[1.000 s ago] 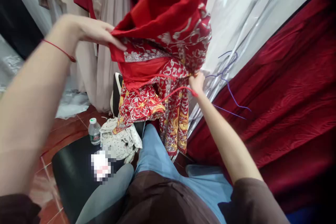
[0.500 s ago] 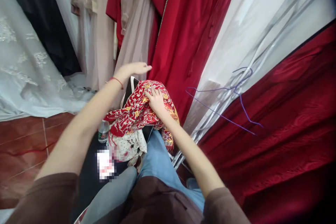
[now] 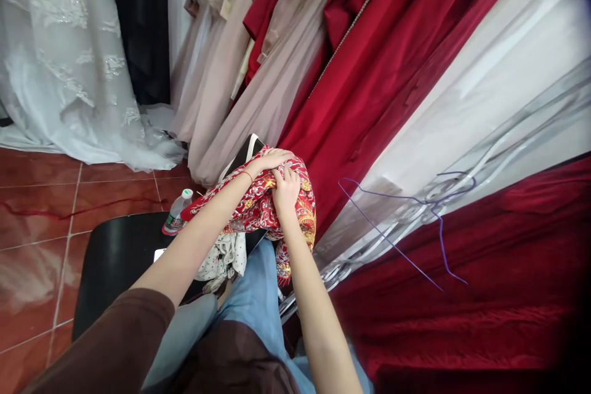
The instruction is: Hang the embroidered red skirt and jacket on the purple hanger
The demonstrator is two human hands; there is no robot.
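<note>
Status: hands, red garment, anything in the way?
Left hand flat on red garment; right hand on it too, grip unclear. Garment bunched, one end hanging. Bottle and spotted cloth close by, neither blocking the hands.

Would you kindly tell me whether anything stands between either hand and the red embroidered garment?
Nothing visible does: the left hand and right hand both touch the red embroidered garment directly. The bottle stands to the left and the spotted cloth lies nearer the body, neither between hands and garment.
</note>
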